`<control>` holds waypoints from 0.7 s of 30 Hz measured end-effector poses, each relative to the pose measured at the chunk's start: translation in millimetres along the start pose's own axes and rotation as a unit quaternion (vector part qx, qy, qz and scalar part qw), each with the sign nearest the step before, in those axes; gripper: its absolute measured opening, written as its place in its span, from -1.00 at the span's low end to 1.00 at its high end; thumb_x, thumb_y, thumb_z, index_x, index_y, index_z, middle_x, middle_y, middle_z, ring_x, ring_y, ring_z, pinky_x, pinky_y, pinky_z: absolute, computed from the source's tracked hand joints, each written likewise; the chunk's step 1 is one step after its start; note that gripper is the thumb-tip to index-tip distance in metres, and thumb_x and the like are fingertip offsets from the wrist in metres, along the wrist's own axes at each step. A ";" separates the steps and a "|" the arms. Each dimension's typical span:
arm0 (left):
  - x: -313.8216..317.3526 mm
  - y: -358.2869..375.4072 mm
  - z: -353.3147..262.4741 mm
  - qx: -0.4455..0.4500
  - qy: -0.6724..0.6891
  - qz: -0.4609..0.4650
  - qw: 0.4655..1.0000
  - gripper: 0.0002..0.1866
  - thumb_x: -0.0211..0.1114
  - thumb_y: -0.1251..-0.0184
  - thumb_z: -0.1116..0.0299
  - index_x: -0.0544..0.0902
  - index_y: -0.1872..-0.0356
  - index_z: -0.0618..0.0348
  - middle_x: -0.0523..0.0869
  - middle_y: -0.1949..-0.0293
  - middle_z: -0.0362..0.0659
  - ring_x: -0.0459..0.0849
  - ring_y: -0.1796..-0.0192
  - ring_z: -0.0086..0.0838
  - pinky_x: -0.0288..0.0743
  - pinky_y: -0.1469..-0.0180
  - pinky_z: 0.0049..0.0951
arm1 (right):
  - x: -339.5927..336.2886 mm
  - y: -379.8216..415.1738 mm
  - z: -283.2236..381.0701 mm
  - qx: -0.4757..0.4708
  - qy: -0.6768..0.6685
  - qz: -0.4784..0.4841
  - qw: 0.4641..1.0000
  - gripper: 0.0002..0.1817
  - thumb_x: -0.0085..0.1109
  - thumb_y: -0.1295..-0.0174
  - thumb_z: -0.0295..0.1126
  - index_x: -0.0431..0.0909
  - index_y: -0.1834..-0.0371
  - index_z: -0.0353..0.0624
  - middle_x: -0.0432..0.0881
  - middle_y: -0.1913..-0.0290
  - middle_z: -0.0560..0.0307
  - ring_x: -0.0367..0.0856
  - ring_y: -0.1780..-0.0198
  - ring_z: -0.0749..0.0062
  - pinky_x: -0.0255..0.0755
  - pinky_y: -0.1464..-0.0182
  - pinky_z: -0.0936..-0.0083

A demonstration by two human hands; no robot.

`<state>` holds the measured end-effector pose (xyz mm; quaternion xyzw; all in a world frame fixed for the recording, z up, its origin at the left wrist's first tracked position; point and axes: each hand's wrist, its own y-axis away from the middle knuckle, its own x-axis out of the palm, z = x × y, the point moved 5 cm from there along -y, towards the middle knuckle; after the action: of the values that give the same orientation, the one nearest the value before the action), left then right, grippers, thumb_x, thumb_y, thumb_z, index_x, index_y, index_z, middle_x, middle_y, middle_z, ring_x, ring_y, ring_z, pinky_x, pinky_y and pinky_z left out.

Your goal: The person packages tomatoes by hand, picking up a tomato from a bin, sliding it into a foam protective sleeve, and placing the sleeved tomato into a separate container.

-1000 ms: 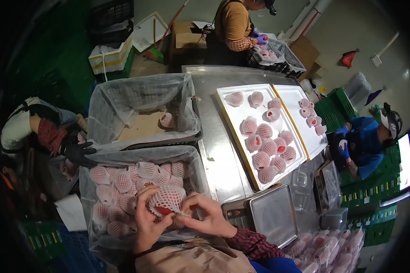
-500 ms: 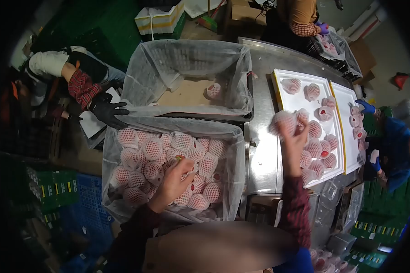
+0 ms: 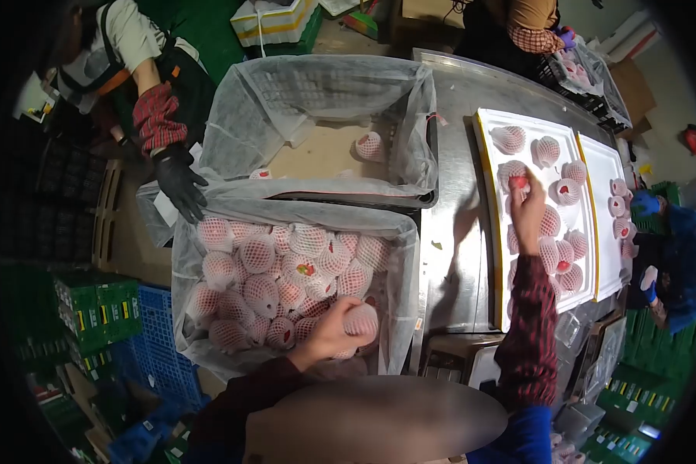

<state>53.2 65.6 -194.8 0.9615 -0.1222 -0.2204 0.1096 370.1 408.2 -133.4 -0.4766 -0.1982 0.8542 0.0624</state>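
Observation:
My left hand (image 3: 329,337) is closed round a net-wrapped fruit (image 3: 360,322) at the front right of a lined crate (image 3: 406,286). That crate is full of fruits in pink-and-white foam nets. Over the white foam tray (image 3: 499,298) on the metal table, my right hand (image 3: 527,210) has its fingers round a netted fruit (image 3: 512,175) whose red skin shows at the fingertips. Several more netted fruits lie in the tray, mostly to the right of and below that hand.
Behind the full crate is a second lined crate (image 3: 325,68) with a few netted fruits. A co-worker's black-gloved hand (image 3: 179,182) touches the full crate's back left corner. Another tray (image 3: 607,155) lies to the right on the metal table (image 3: 456,224). Other people stand beyond.
My left hand has moved right and toward me within the crate and now grips a fruit. My right hand has moved up and right over the tray. The co-worker at left has shifted.

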 end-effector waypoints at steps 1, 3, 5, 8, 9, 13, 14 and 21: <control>-12.1 4.9 2.5 -0.065 0.232 0.003 0.970 -0.34 0.47 -0.27 0.42 0.34 -0.35 0.16 0.54 -0.18 0.03 0.56 -0.26 -0.14 0.50 -0.28 -0.09 | -2.6 19.9 24.5 -0.005 -0.088 0.022 0.996 -0.57 0.25 -0.41 -0.38 0.55 -0.31 -0.25 0.67 -0.17 -0.15 0.67 -0.08 0.06 0.52 -0.14 0.27; -20.5 17.6 19.8 -0.191 0.514 0.024 0.836 -0.50 0.26 -0.57 0.38 0.27 -0.41 0.03 0.53 -0.27 -0.13 0.57 -0.28 -0.37 0.56 -0.26 -0.22 | -3.4 74.1 95.5 -0.053 -0.259 0.080 0.961 -0.53 0.36 -0.30 -0.51 0.53 -0.29 -0.25 0.69 -0.18 -0.07 0.68 -0.16 0.35 0.60 0.01 0.45; -40.8 17.2 -7.8 -0.166 0.599 0.004 0.783 -0.53 0.20 -0.61 0.37 0.27 -0.41 0.02 0.52 -0.28 -0.12 0.55 -0.31 -0.37 0.55 -0.28 -0.20 | -10.9 135.7 169.3 -0.029 -0.363 0.221 0.905 -0.41 0.51 -0.20 -0.40 0.54 -0.30 -0.20 0.64 -0.27 -0.03 0.61 -0.26 0.34 0.51 -0.23 0.35; -53.0 22.3 -30.1 -0.122 0.655 -0.032 0.745 -0.54 0.00 -0.71 0.27 0.21 -0.52 -0.02 0.44 -0.40 -0.12 0.46 -0.44 -0.30 0.49 -0.37 -0.09 | -39.2 173.4 278.5 -0.157 -0.342 0.278 0.884 -0.37 0.59 -0.07 -0.35 0.59 -0.26 -0.16 0.62 -0.17 -0.06 0.60 -0.17 0.08 0.49 -0.22 0.24; -55.5 25.0 -37.4 -0.104 0.647 -0.054 0.753 -0.54 -0.01 -0.72 0.25 0.22 -0.52 -0.02 0.43 -0.40 -0.13 0.45 -0.44 -0.30 0.47 -0.38 -0.04 | -37.2 185.8 291.6 -0.163 -0.339 0.278 0.884 -0.37 0.59 -0.07 -0.35 0.59 -0.26 -0.16 0.62 -0.17 -0.06 0.60 -0.17 0.08 0.49 -0.22 0.24; -41.3 36.7 -46.8 -0.096 0.632 -0.095 0.763 -0.54 -0.01 -0.73 0.19 0.19 -0.51 -0.02 0.45 -0.35 -0.15 0.47 -0.40 -0.33 0.46 -0.37 -0.06 | -33.3 211.9 299.6 -0.135 -0.302 0.126 0.935 -0.60 0.51 -0.14 -0.44 0.68 -0.06 -0.21 0.66 0.07 -0.02 0.63 0.07 0.08 0.53 -0.02 0.32; -37.0 42.4 -41.3 -0.142 0.611 -0.121 0.770 -0.53 0.01 -0.73 0.20 0.17 -0.50 -0.02 0.45 -0.32 -0.15 0.47 -0.38 -0.35 0.47 -0.36 -0.12 | -33.5 213.6 297.9 -0.116 -0.290 0.082 0.946 -0.71 0.48 -0.17 -0.45 0.71 0.03 -0.23 0.67 0.15 -0.01 0.64 0.13 0.10 0.53 0.01 0.37; -71.3 55.0 -44.4 -0.034 0.599 -0.080 0.796 -0.32 0.41 -0.44 0.13 0.36 -0.42 0.27 0.56 -0.26 -0.07 0.54 -0.31 -0.37 0.42 -0.39 -0.31 | -8.2 221.1 288.3 0.264 -0.561 0.210 0.756 -0.81 0.13 -0.58 -0.33 0.58 0.17 -0.22 0.50 0.30 0.44 0.36 0.23 0.80 0.28 0.17 0.68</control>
<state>0.6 40.7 -112.9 0.9035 0.0532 0.3876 0.1750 150.8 123.3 -80.2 0.0935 0.1406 0.9786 -0.1175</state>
